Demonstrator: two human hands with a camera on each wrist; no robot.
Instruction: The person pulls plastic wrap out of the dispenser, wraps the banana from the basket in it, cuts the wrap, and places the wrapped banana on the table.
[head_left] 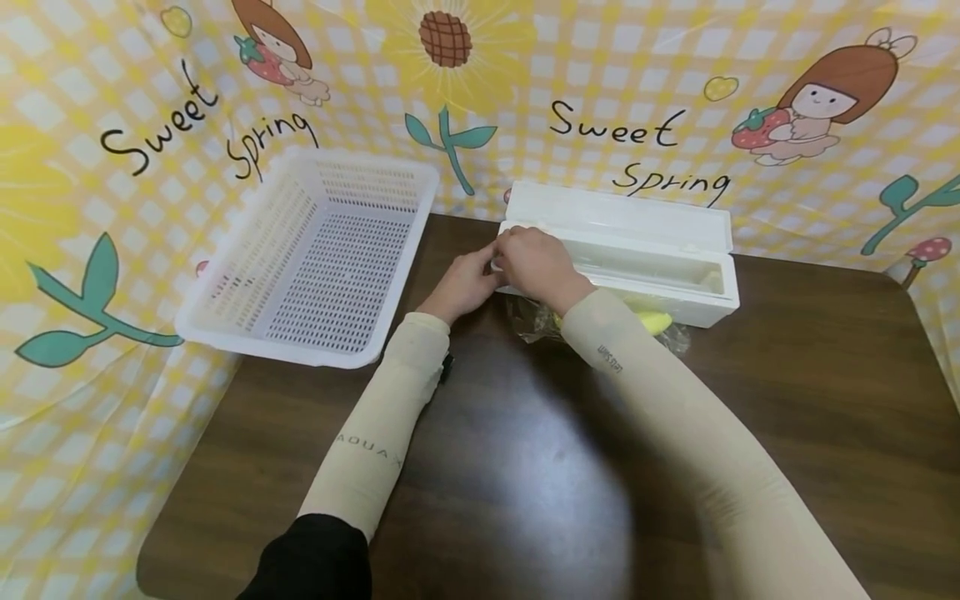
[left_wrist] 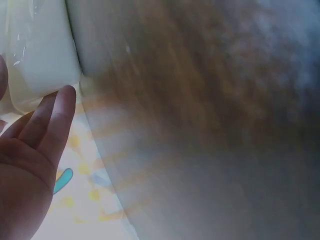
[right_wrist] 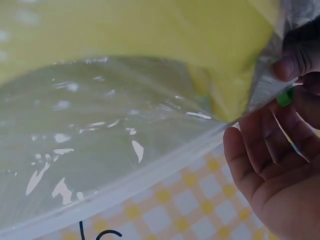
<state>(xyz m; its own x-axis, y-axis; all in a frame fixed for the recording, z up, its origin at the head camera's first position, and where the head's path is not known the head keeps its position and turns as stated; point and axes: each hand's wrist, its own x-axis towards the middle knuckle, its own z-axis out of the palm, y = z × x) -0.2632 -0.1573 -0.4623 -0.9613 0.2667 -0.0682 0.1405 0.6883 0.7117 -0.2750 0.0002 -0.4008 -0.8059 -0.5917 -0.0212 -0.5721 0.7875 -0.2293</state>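
A long white box (head_left: 693, 313) stands with its lid (head_left: 618, 218) raised at the back. Both hands meet at its left end. My right hand (head_left: 536, 262) bends its fingers over the end corner, with a small green piece (right_wrist: 285, 97) between its fingertips in the right wrist view. My left hand (head_left: 467, 283) reaches in from the left; several straight fingers (left_wrist: 62, 112) lie against the box end in the left wrist view. Its thumb and forefinger grip is hidden. A yellow banana (head_left: 654, 322) in clear plastic (head_left: 528, 321) lies before the box.
A white perforated basket (head_left: 382, 333) stands left of the hands, near the wall. The brown table (head_left: 480, 467) ends at a patterned yellow-and-white cloth (head_left: 480, 83) hung behind. My right forearm (head_left: 660, 400) crosses in front of the banana.
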